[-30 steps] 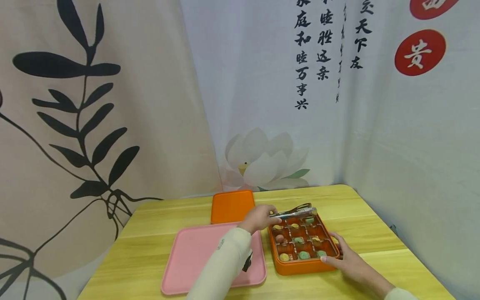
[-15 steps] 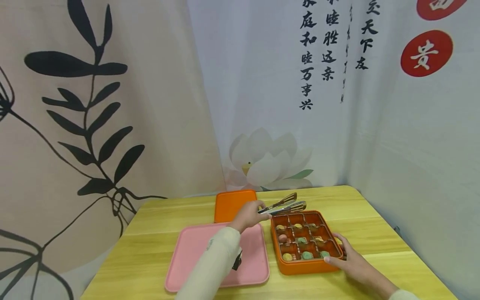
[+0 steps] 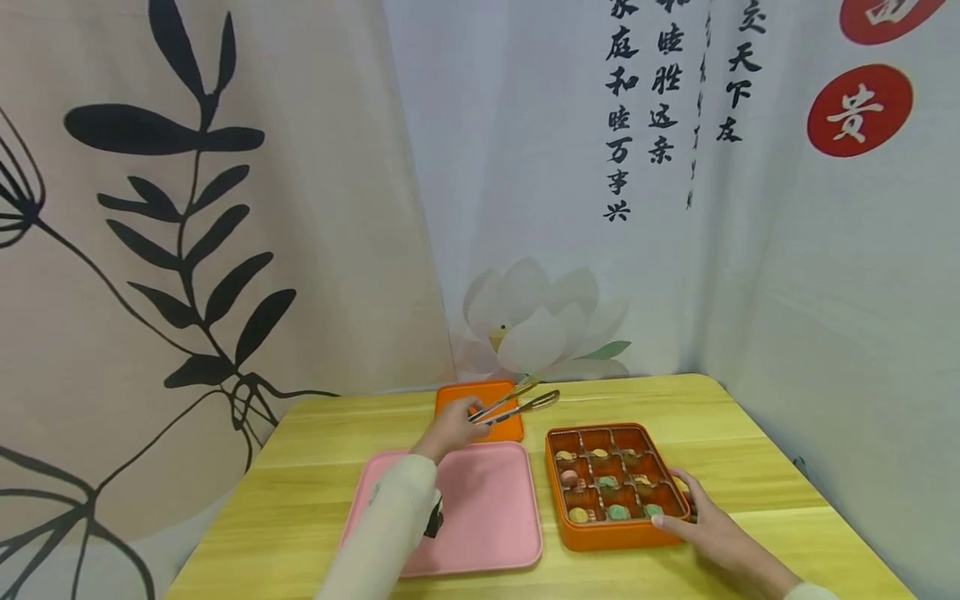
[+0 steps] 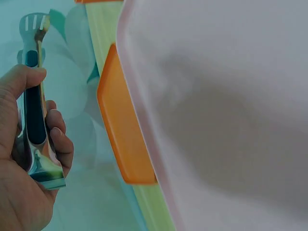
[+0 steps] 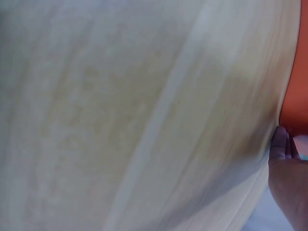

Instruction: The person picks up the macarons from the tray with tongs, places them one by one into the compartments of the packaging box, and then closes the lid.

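My left hand (image 3: 452, 430) holds a pair of metal food tongs (image 4: 35, 113) with dark grips and slotted tips. In the head view the tongs reach over the orange lid (image 3: 507, 430), and nothing shows between their spread ends. At the right stands an orange box (image 3: 622, 537) divided into several compartments, with small yellow, green and pink macaron-like sweets (image 3: 618, 512) inside. My right hand (image 3: 708, 527) rests at the box's near right corner, thumb on the front rim and fingers along the side. The right wrist view shows its fingertips (image 5: 279, 139) against the orange wall.
A pink tray (image 3: 487, 533) lies left of the box, partly under my left sleeve (image 3: 390, 517). The orange lid lies flat behind it. The wooden table (image 3: 285, 492) ends at a printed curtain (image 3: 352, 208) behind and on the right.
My left hand has carried the tongs leftward, away from the box to over the lid. The tongs' ends have spread apart. The right hand stays at the box corner.
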`<state>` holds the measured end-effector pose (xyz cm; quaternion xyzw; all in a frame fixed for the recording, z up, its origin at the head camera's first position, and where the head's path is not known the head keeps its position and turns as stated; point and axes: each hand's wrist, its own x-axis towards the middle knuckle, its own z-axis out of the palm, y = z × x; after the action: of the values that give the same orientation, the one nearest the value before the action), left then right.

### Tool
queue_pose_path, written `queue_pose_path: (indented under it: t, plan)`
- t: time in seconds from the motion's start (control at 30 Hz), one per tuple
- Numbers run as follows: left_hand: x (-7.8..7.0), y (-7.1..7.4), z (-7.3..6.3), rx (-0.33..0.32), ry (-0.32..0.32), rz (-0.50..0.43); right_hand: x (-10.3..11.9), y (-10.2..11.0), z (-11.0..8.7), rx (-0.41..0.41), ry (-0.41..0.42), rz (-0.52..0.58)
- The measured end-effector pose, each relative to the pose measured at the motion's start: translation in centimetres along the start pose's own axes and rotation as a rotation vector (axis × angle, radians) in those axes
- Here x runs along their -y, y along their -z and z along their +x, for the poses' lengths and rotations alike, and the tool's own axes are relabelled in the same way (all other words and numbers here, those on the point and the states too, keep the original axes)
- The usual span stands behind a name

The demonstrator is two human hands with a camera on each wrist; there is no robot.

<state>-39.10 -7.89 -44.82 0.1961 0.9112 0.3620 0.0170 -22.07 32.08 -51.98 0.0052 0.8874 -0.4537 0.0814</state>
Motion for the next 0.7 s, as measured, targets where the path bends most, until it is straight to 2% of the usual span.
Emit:
queue_pose_path:
  t: [0.23,0.5,0.7]
  plan:
    - [2.8,2.6,-1.3,-0.085,0.034,0.031,0.0,0.0,0.0,0.006,-0.016,0.025]
    - [6.2,6.3,-3.8,-0.170,0.129,-0.006,0.0,0.0,0.2,-0.002,-0.005,-0.002]
    - [9.1,8.6,-5.9,-0.189,0.158,0.068,0.0,0.1,0.2,0.003,-0.007,-0.001]
